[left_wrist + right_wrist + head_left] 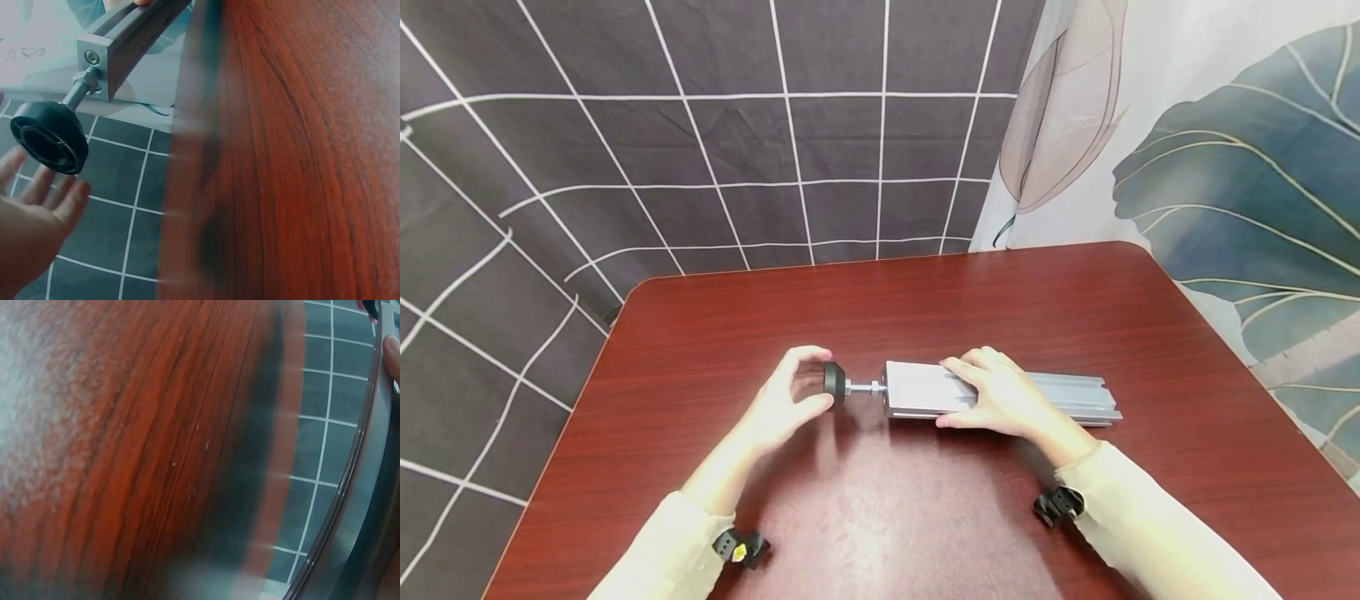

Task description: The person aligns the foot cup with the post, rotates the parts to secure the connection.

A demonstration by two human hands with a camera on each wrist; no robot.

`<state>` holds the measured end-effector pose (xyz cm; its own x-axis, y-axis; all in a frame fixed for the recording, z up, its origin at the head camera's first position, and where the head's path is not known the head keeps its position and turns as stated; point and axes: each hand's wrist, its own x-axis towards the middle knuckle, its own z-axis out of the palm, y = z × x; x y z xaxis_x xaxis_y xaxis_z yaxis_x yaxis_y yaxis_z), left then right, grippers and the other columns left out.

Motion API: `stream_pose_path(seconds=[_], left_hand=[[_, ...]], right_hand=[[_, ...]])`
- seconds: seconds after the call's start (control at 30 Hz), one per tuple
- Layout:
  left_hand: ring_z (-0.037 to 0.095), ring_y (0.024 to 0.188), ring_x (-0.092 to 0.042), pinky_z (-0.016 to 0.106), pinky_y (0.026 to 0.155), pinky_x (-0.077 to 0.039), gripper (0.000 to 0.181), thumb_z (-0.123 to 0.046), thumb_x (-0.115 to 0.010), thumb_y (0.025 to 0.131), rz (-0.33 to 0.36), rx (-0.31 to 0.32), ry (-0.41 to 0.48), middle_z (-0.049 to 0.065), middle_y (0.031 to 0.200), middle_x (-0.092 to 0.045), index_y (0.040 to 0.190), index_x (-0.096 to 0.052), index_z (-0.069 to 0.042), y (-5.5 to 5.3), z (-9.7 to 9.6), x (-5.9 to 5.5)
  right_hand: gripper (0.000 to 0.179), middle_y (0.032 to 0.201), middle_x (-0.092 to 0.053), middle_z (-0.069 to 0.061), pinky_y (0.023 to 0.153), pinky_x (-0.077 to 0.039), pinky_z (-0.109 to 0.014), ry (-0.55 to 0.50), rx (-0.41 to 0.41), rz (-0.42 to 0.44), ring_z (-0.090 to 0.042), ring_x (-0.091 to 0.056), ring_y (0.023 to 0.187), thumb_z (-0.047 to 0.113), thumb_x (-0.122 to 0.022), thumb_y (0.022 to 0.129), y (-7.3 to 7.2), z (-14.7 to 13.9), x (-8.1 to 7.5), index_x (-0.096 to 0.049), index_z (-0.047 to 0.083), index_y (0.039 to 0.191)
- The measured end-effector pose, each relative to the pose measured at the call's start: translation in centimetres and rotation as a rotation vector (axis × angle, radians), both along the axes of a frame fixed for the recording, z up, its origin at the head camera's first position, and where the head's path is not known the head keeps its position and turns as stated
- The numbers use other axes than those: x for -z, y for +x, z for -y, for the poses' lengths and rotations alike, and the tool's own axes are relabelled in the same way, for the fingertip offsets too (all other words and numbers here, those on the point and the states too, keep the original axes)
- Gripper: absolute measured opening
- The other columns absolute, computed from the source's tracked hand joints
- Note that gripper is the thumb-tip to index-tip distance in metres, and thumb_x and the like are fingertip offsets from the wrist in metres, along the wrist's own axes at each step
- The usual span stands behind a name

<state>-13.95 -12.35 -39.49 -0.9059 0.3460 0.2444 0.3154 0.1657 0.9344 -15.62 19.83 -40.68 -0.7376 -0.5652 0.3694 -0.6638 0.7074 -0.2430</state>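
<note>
A silver aluminium profile (pixel 917 387) lies lengthwise over the table, its grooved far end to the right. From the end plate on its left, a threaded stud (pixel 862 387) with nuts leads to a black round levelling foot (pixel 832 383). My right hand (pixel 1003 396) grips the profile near its middle, thumb on the near side and fingers across the top. Around the foot, my left hand (pixel 781 408) is spread, thumb and forefinger at its edge. The left wrist view shows the foot's hollow underside (pixel 47 144), with loosely bent fingers (pixel 72 200) just beside it.
The reddish-brown wooden table (pixel 880 317) extends on all sides of the profile. Behind it hangs a dark grey curtain (pixel 835 142) with a white grid, and on the right a leaf-patterned curtain (pixel 1240 192). Both wrists carry small black cameras.
</note>
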Motion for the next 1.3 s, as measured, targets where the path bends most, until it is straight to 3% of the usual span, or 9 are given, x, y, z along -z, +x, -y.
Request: stream_pose_path(seconds=[0.17,0.3,0.47,0.63,0.73,0.93,1.1,1.2,1.3], left_hand=[[0.031,0.098,-0.061,0.038,0.082,-0.053,0.036,-0.010,-0.058,0.092,0.171,-0.141,-0.057,0.021,0.117,-0.055,0.125,-0.046,-0.001,-0.25,-0.06,-0.28],[0.024,0.084,-0.064,0.039,0.073,-0.056,0.033,-0.016,-0.053,0.096,0.258,-0.111,-0.061,0.022,0.111,-0.058,0.123,-0.048,0.002,-0.35,-0.08,-0.27],[0.012,0.091,-0.061,0.027,0.076,-0.053,0.034,0.005,-0.058,0.085,0.123,-0.007,0.012,0.022,0.110,-0.057,0.118,-0.051,0.006,-0.39,-0.06,0.02],[0.012,0.106,-0.055,0.024,0.092,-0.046,0.047,0.021,-0.058,0.072,-0.045,0.114,0.113,0.026,0.118,-0.048,0.116,-0.047,0.011,-0.35,-0.12,0.29],[0.015,0.110,-0.052,0.025,0.096,-0.043,0.052,0.019,-0.059,0.074,-0.059,0.068,0.137,0.026,0.121,-0.047,0.123,-0.041,0.013,-0.43,-0.17,0.23],[0.018,0.092,-0.060,0.033,0.080,-0.053,0.039,-0.004,-0.057,0.090,0.140,-0.148,0.022,0.025,0.113,-0.056,0.126,-0.044,0.004,-0.53,-0.04,-0.21],[0.035,0.069,-0.060,0.037,0.055,-0.055,0.030,-0.020,-0.049,0.097,0.349,-0.126,-0.007,0.019,0.092,-0.060,0.118,-0.048,0.002,-0.48,-0.10,-0.08],[0.035,0.065,-0.059,0.036,0.051,-0.054,0.029,-0.018,-0.050,0.097,0.361,-0.085,-0.001,0.017,0.088,-0.060,0.116,-0.047,0.004,-0.52,-0.13,0.02],[0.025,0.072,-0.061,0.032,0.060,-0.055,0.028,-0.006,-0.055,0.091,0.263,-0.060,-0.017,0.017,0.095,-0.059,0.117,-0.049,0.003,-0.50,0.02,0.02]], right_hand=[[0.077,0.092,-0.057,-0.003,0.076,-0.043,-0.041,-0.012,-0.010,-0.025,-0.022,-0.052,0.085,0.063,-0.075,0.061,-0.10,0.00,0.18,-0.064,0.008,0.113],[0.078,0.094,-0.057,-0.003,0.076,-0.042,-0.041,-0.012,-0.013,-0.018,-0.022,-0.051,0.086,0.063,-0.075,0.061,-0.09,0.16,-0.12,-0.063,0.008,0.114],[0.078,0.096,-0.057,-0.004,0.080,-0.043,-0.042,0.016,0.001,0.026,-0.023,-0.052,0.089,0.060,-0.076,0.061,-0.01,0.26,-0.24,-0.062,0.008,0.117],[0.077,0.096,-0.057,-0.003,0.080,-0.043,-0.042,0.027,0.006,0.043,-0.023,-0.052,0.089,0.059,-0.077,0.061,0.02,0.28,-0.01,-0.062,0.009,0.118],[0.076,0.095,-0.057,-0.003,0.079,-0.043,-0.042,0.016,0.000,0.029,-0.023,-0.052,0.088,0.058,-0.077,0.061,-0.08,0.42,-0.02,-0.063,0.009,0.117],[0.076,0.095,-0.058,-0.003,0.079,-0.043,-0.042,0.013,-0.005,0.026,-0.023,-0.052,0.088,0.058,-0.077,0.061,-0.21,0.70,-0.19,-0.063,0.009,0.116],[0.075,0.094,-0.057,-0.003,0.080,-0.042,-0.042,0.002,0.005,0.032,-0.023,-0.052,0.088,0.056,-0.078,0.060,-0.16,0.54,-0.19,-0.063,0.009,0.116],[0.075,0.094,-0.058,-0.003,0.080,-0.042,-0.042,-0.005,0.006,0.029,-0.023,-0.052,0.088,0.056,-0.078,0.060,-0.19,0.45,-0.18,-0.063,0.009,0.116],[0.076,0.095,-0.058,-0.003,0.079,-0.043,-0.042,-0.005,0.003,0.029,-0.023,-0.052,0.088,0.058,-0.078,0.059,-0.26,0.43,-0.12,-0.063,0.009,0.116]])
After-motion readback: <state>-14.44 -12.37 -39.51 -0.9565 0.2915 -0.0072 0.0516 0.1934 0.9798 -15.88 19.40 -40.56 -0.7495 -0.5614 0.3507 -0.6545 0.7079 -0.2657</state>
